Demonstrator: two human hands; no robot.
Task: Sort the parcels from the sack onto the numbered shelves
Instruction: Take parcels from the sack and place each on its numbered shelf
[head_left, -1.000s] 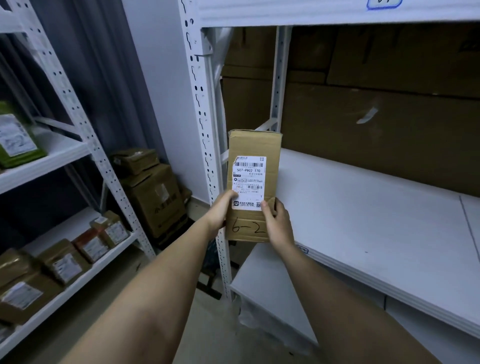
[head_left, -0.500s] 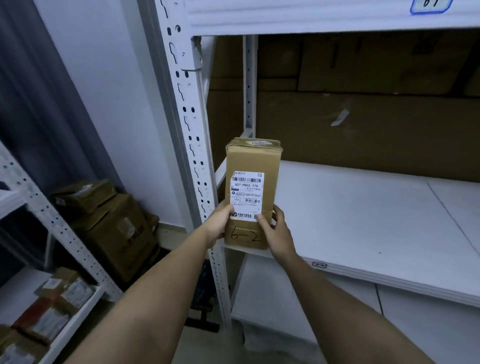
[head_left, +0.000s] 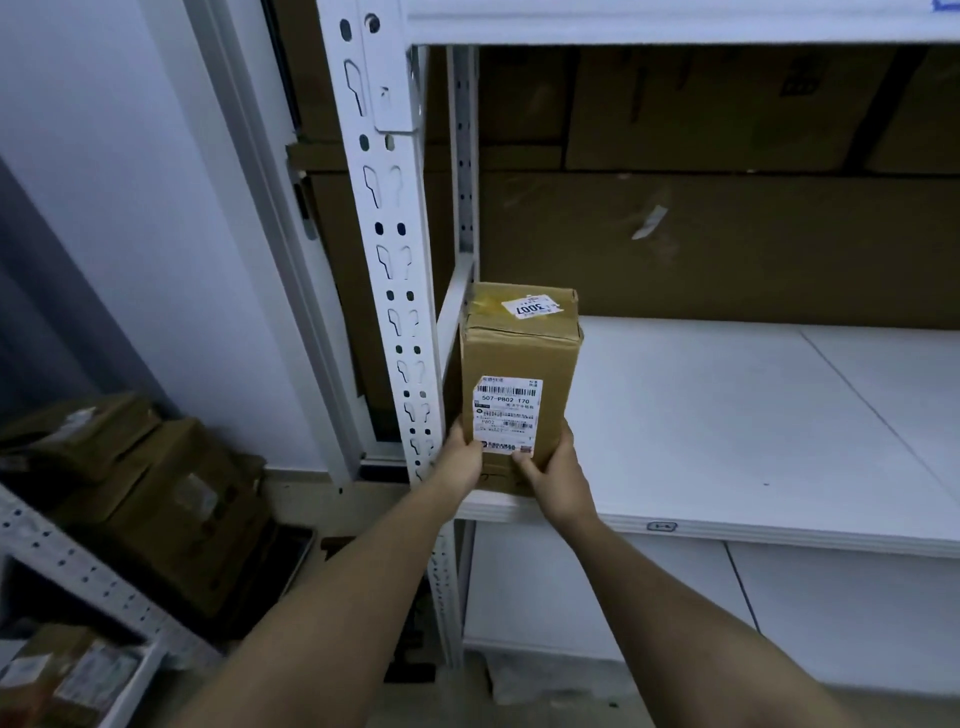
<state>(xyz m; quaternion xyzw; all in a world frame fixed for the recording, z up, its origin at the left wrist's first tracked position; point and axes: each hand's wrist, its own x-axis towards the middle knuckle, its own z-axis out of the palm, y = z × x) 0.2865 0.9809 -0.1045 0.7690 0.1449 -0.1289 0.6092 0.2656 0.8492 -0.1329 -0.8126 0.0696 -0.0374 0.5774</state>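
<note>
Your left hand grips the lower left edge of the parcel, thumb curled onto the front face beside the shipping label. Your right hand grips the lower right corner, thumb pressed just under the label and fingers wrapped round the side. Both hands hold the box tight, one on each flank.

The parcel is a brown cardboard box standing upright, its long axis vertical, the labelled face turned toward you. Its top, taped and carrying a small sticker reading 3007, tips slightly back. The base sits at the front left corner of the white shelf, right beside the perforated upright post; whether it fully rests on the board you cannot tell, since your hands cover the bottom edge.

Behind the shelf stands flattened cardboard. Off to the left, more brown boxes sit on the floor, and a lower rack holds further parcels.
</note>
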